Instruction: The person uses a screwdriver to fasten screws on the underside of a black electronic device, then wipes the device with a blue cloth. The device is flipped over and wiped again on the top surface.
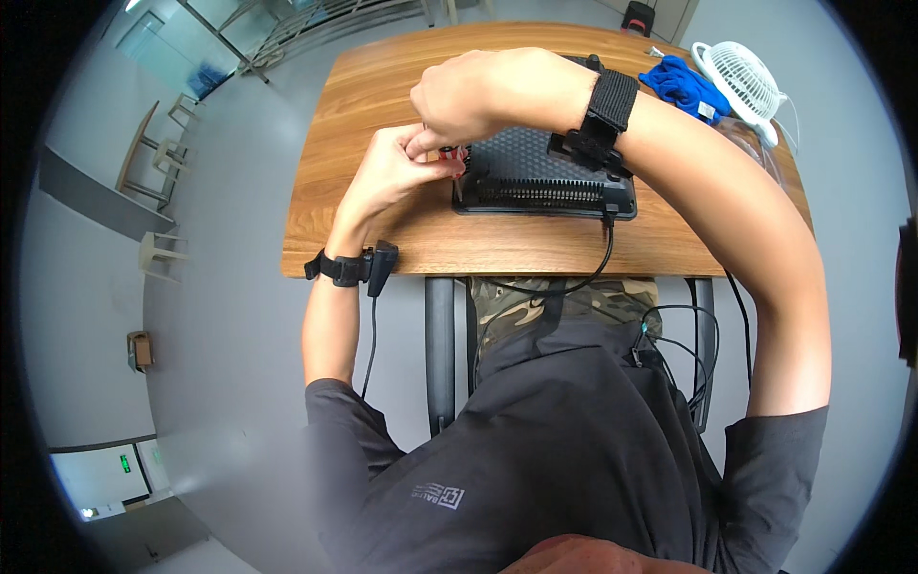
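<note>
- Left hand (387, 172): over the left end of the black unit, thumb and fingers pinched on a small red piece (452, 154). Grip is grasping that piece.
- Right hand (469, 94): arched in from the far side, fingers curled down, meeting the left fingertips. Most of its grip is hidden behind its own back; can't tell if it has hold of anything.
- Red piece: at the left edge of the unit, just by the fingertips. Partly covered by the fingers, exact type unclear.
- Black unit (521, 153): flat on the desk (382, 239), near its front edge. Textured top, row of thin ribs along the near side. Right forearm crosses above its far right part.
- Black cable (609, 247): leaves the unit's near side toward the right, drops over the desk edge, loops back left.
- Both wrists: black strap with a black module, left strap (341, 269), right strap (609, 107).
- Far right of desk: white fan (744, 81), blue cloth (681, 86) just beside it.
- Person wears dark T-shirt (564, 421), camo trousers (612, 298).
</note>
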Available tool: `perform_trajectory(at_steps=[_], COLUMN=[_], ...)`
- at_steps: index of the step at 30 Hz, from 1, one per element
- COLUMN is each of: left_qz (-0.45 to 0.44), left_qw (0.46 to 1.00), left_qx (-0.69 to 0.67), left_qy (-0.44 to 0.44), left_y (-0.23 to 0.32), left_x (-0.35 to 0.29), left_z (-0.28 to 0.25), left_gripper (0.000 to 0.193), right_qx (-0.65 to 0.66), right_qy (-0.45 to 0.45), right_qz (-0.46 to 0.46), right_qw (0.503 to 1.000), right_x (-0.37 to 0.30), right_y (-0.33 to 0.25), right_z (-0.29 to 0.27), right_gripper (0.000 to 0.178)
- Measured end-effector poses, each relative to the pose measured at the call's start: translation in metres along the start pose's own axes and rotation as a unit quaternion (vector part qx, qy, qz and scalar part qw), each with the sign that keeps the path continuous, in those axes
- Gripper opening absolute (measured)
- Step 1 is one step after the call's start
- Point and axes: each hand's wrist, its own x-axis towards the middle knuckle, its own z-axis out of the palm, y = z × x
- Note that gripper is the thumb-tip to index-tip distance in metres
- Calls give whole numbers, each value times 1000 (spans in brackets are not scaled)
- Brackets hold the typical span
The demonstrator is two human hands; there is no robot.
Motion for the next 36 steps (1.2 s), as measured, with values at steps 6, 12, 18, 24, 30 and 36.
perform_trajectory(at_steps=[6,12,18,24,30,36], left_qz=[-33,-42,-65,-117,-63,-20], left_qw=[994,997,988,933,893,872], left_qx=[98,6,141,337,439,474], left_qy=[-28,-64,-7,45,75,116], left_y=[-11,7,-22,-62,-68,-72], left_x=[7,-1,-4,-12,-17,-20], left_z=[-14,-13,-61,-59,-36,-26], left_gripper=[25,25,28,25,23,19], right_qx=[5,23,36,14,16,0], right_qy=[4,-71,18,24,18,23], right_qz=[-77,-41,-40,-59,-48,-63], right_qw=[997,996,998,998,999,998], right_x=[-1,4,-7,-9,-8,-12], right_y=[8,-6,5,5,6,1], right_z=[6,-4,3,1,4,2], right_gripper=[38,36,46,45,43,41])
